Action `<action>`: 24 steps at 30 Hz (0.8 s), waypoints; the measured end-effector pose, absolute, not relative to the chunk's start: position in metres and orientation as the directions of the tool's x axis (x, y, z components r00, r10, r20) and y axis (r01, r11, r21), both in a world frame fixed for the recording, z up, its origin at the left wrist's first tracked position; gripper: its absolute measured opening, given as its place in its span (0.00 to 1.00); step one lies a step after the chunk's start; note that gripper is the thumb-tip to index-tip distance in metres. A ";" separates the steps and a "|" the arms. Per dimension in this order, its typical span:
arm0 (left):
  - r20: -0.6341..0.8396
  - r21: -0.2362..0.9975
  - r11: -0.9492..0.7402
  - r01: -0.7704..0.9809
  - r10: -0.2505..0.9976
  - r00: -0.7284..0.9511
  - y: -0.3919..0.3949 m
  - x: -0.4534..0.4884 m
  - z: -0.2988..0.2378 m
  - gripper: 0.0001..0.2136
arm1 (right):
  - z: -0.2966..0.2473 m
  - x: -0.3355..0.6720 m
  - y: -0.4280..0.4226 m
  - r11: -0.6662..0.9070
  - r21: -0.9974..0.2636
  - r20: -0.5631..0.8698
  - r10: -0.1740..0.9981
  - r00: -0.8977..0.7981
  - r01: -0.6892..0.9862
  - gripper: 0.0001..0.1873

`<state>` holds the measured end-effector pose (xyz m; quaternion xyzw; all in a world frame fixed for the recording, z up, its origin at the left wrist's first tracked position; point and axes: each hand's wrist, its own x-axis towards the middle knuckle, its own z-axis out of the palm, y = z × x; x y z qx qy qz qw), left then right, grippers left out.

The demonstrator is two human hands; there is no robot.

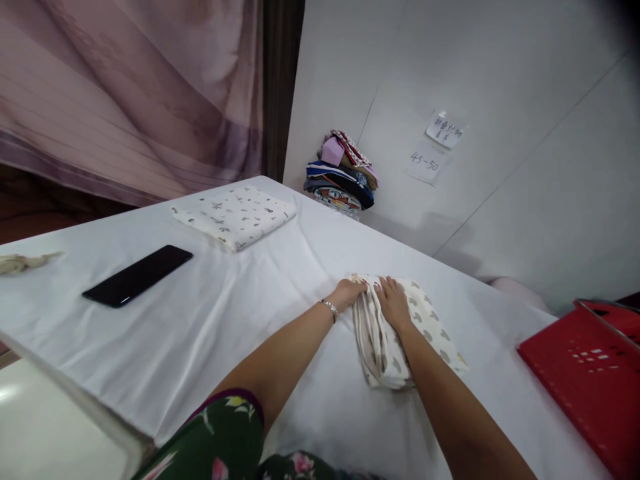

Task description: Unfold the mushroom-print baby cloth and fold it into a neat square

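A white cloth with a grey printed pattern (435, 320) lies partly folded on the white-covered table (240, 340). Its left part is stacked in several layers, while a flatter part spreads to the right. My left hand (347, 293), with a bracelet at the wrist, grips the far left corner of the layers. Resting on top of the cloth, my right hand (393, 301) lies flat with its fingers stretched out. The underside of the cloth is hidden. Farther back on the table sits another folded white cloth with small dark prints (240, 217).
A black phone (140, 275) lies on the left of the table, near a beige piece of fabric (23, 263). At the right edge stands a red basket (585, 367). A pile of folded clothes (343, 173) is by the wall, behind the table.
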<state>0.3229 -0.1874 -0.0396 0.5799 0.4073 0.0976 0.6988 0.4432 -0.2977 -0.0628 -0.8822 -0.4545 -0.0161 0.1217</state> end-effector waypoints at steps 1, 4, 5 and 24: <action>-0.456 0.890 0.291 0.352 0.599 0.658 -0.191 0.320 -0.038 0.10 | -0.063 0.443 -0.298 -0.555 -0.199 0.144 0.798 0.585 0.808 0.28; -0.449 0.892 0.238 0.384 0.561 0.695 -0.204 0.314 -0.036 0.09 | -0.063 0.444 -0.298 -0.554 -0.195 0.147 0.800 0.582 0.810 0.27; -0.444 0.894 0.221 0.390 0.552 0.706 -0.208 0.312 -0.035 0.09 | -0.063 0.444 -0.298 -0.553 -0.195 0.143 0.801 0.581 0.810 0.27; -0.355 0.905 0.004 0.425 0.559 0.750 -0.229 0.285 -0.052 0.08 | -0.057 0.460 -0.298 -0.532 -0.263 0.009 0.833 0.554 0.805 0.30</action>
